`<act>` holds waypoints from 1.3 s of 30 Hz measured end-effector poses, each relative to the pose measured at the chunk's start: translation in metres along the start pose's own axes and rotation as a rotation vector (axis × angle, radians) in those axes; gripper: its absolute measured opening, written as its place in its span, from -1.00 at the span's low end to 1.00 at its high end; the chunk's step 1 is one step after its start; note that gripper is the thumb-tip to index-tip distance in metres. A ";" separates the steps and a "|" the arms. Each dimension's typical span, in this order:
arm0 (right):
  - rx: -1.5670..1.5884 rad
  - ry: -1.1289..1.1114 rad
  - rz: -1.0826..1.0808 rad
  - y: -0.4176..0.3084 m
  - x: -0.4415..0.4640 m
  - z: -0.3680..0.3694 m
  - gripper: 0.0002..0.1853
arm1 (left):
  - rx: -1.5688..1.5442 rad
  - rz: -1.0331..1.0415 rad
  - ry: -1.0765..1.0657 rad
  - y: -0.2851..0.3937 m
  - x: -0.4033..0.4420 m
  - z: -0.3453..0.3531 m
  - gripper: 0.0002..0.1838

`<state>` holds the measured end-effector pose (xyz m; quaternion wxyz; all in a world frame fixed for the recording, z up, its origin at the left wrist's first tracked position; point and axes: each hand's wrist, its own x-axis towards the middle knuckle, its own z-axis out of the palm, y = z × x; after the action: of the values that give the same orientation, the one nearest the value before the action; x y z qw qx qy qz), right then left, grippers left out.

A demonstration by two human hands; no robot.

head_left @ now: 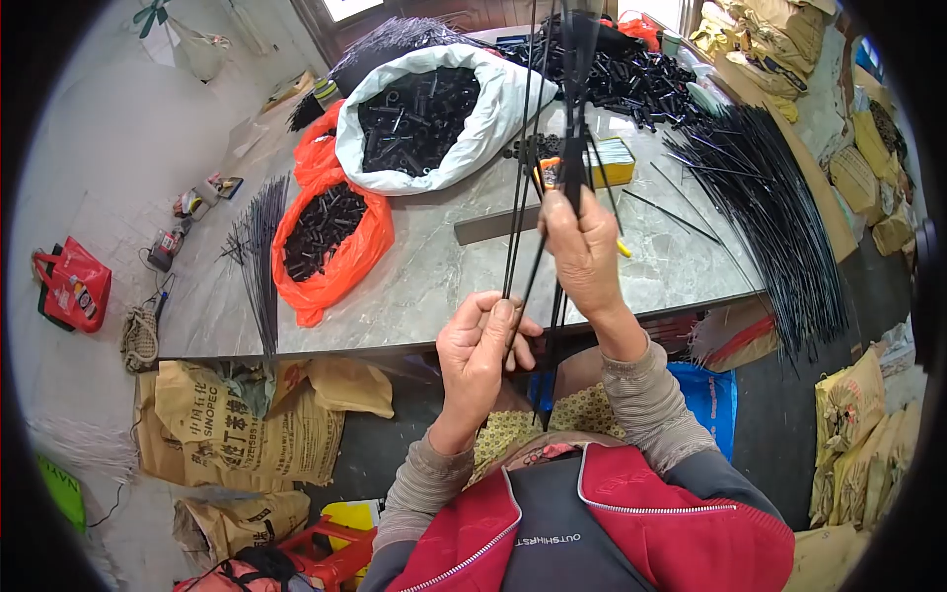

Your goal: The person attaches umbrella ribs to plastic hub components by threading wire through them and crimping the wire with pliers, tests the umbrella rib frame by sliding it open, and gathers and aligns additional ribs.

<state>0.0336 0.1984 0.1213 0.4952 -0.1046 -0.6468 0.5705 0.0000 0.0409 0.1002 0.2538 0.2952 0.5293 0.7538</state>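
Note:
My left hand (472,347) pinches thin black rods (516,222) between thumb and fingers, just in front of the table edge. Higher and to the right, my right hand (585,252) is closed around a bundle of black strips (574,128) that reaches up past the top of the view. Lower ends of the rods hang down towards my lap. Behind the right hand lies a yellow box (616,163), partly hidden. A flat grey bar (493,226) rests on the table beside the rods.
On the marble-patterned table (424,266) stand a white sack (345,148) and a red bag (370,237) of short black tubes. Loose black parts (641,84) are heaped behind. Long black rods (774,217) lie along the right edge. Paper sacks (237,424) lie below left.

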 end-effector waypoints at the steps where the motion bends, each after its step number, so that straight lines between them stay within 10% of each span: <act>1: -0.017 0.037 0.023 -0.002 0.002 -0.002 -0.75 | -0.008 0.000 0.002 0.001 0.001 0.000 -0.80; 8: 0.144 0.136 0.145 -0.025 0.019 -0.032 -0.75 | 0.040 -0.085 0.026 0.062 0.020 -0.077 -0.77; 17: 0.199 0.141 0.201 -0.006 0.024 -0.052 -0.71 | 0.489 0.401 0.529 0.168 0.131 -0.286 -0.74; 25: 0.127 0.157 0.209 0.005 0.029 -0.025 -0.75 | 1.442 0.320 0.883 0.086 0.170 -0.498 -0.79; 28: 0.099 0.147 0.222 0.012 0.032 -0.022 -0.74 | 1.494 0.034 0.997 0.046 0.141 -0.513 -0.79; 39: 0.013 0.231 0.166 -0.001 0.029 -0.011 -0.68 | 1.581 0.050 1.064 0.015 0.114 -0.504 -0.78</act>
<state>0.0279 0.2258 0.1357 0.5181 -0.2197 -0.5710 0.5977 -0.4401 -0.2108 0.0004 -0.3093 0.0110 0.9254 0.2185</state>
